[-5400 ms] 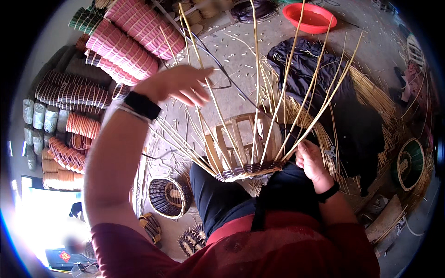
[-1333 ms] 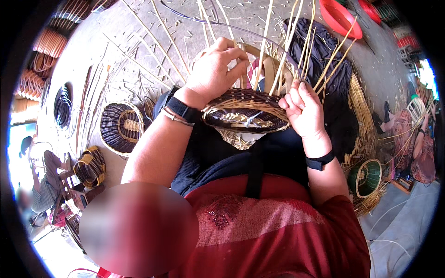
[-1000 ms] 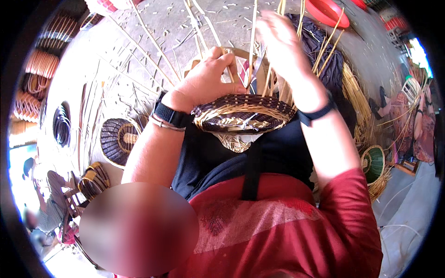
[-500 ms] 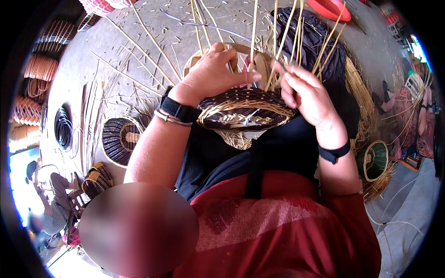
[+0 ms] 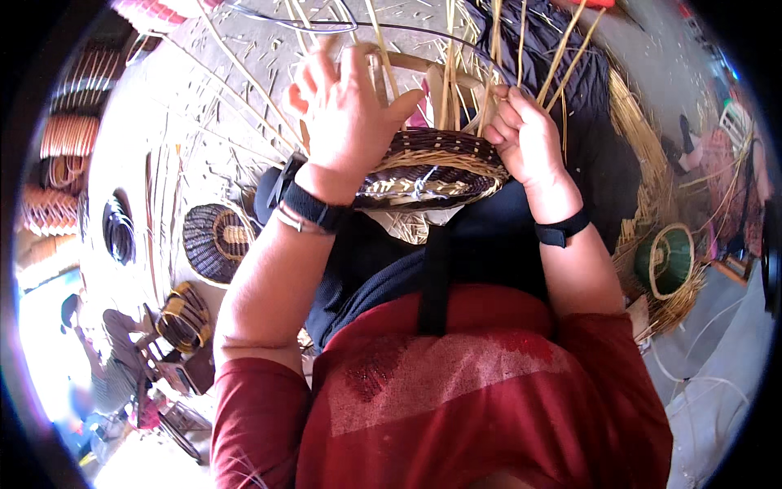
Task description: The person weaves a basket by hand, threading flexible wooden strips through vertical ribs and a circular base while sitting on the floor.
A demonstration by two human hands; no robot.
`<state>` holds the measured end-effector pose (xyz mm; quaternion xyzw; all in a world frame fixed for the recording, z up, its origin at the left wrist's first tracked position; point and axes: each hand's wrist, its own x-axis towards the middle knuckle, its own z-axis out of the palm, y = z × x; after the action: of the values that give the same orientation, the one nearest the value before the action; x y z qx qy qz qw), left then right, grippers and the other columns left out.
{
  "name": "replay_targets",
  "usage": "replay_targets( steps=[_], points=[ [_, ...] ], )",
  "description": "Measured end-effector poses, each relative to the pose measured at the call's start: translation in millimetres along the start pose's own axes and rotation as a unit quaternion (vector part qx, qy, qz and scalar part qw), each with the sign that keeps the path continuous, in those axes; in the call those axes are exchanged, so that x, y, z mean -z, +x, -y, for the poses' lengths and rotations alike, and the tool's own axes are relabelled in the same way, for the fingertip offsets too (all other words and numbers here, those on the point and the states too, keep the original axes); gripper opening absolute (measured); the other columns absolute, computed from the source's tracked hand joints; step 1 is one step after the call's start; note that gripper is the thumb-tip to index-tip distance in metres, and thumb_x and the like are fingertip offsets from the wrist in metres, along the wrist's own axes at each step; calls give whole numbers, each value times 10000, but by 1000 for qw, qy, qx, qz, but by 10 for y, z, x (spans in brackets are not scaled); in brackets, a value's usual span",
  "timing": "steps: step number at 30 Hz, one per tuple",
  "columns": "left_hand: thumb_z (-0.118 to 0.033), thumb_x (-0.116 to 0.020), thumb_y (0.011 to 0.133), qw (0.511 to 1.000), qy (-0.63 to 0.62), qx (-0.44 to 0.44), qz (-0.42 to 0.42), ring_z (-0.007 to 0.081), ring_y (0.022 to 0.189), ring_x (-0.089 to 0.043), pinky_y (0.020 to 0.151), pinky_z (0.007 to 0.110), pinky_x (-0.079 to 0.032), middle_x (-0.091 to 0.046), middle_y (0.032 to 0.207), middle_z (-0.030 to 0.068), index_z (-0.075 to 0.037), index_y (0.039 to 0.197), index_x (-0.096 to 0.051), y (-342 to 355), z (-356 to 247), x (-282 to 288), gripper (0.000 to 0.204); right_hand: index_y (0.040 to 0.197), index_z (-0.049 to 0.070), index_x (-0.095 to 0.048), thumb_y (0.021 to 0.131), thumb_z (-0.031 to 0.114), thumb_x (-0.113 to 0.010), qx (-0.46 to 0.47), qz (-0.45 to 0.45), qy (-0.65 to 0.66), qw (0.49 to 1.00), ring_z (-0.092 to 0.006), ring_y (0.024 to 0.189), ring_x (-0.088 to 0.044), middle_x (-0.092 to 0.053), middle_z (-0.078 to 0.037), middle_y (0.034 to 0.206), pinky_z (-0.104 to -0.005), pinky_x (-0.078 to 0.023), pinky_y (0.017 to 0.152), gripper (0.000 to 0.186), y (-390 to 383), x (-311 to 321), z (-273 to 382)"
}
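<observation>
In front of my lap a partly woven basket [image 5: 456, 145] of dark brown and pale wicker lies tipped on its side. Its pale upright stakes [image 5: 447, 81] stick out away from me. My left hand [image 5: 346, 114], fingers spread, is at the basket's left side and covers part of it; no strand shows in its grip. On the right, my right hand [image 5: 525, 134] is closed in a pinch on a long dark weaving strand [image 5: 432, 33]. That strand arcs across the stakes to the upper left. A curved wooden piece [image 5: 407, 61] lies just beyond the basket.
A dark round basket [image 5: 213, 244] and a coil of dark strands [image 5: 118, 228] lie at left. Stacked baskets [image 5: 69, 134] line the far left. Dark cloth [image 5: 586, 122], straw bundles [image 5: 635, 122] and a green basket [image 5: 664, 261] are at right. Other people sit at both sides.
My left hand has lifted and spread its fingers, shifting left. My right hand has moved slightly left and down. The dark strand now arcs over the stakes to my right hand.
</observation>
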<state>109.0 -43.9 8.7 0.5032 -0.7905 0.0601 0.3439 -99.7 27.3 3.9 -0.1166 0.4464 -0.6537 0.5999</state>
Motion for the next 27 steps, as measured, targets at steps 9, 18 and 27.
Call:
replay_targets(
  steps=[9,18,27],
  points=[
    [-383,-776,834,947,-80,-300,79,251,976,-613,885,405,-476,-670,980,17,-130,930,-707,21,-82,-70,279,1114,-4,-588,1089,243,-496,17,-6,-4,1000,-79,552,-297,-310,71,643,-285,-333,599,265,19,66,-104],
    [-424,-817,779,960,-57,-168,216,285,1183,-577,1160,466,-342,-522,1416,114,33,1399,-531,-496,-371,32,822,1178,9,-659,1082,301,-551,121,23,-160,979,-111,750,-575,-609,-7,890,-287,-499,689,327,344,-343,135],
    [-421,-839,738,968,12,-141,207,283,1143,-583,1169,466,-312,-560,1369,110,2,1330,-583,-503,-402,-34,771,1372,70,-607,955,150,-640,351,36,-726,590,-387,1060,-695,-711,-205,1175,-415,-565,912,426,1023,-790,-29]
  ],
)
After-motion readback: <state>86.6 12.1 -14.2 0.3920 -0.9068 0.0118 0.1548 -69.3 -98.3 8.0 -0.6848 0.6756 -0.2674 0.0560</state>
